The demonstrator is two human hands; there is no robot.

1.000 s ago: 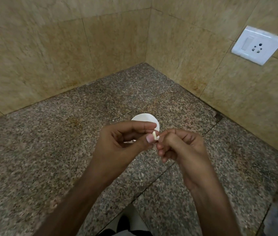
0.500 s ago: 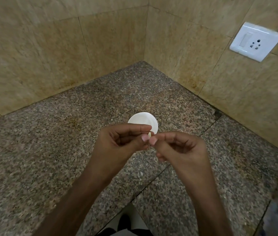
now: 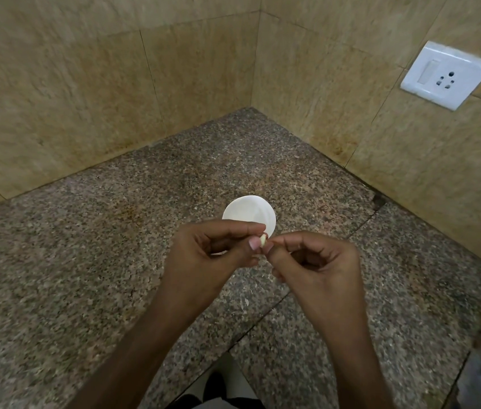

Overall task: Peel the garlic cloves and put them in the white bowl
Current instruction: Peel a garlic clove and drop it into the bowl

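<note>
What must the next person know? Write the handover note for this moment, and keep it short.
Left hand: pinches a garlic clove between thumb and forefinger.
Right hand: fingertips pinch the clove's other side, apparently at its skin.
White bowl: on the granite counter, just beyond the hands and partly hidden by them. No cloves in the part that shows.
Done: no peeled clove visible in the bowl.
Left: finish peeling this clove and drop it in the bowl. No other cloves are in view.

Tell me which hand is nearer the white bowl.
Left. The left hand, pinching the garlic clove, overlaps the white bowl's near rim; the right hand, on the clove, sits off its near-right edge.
</note>
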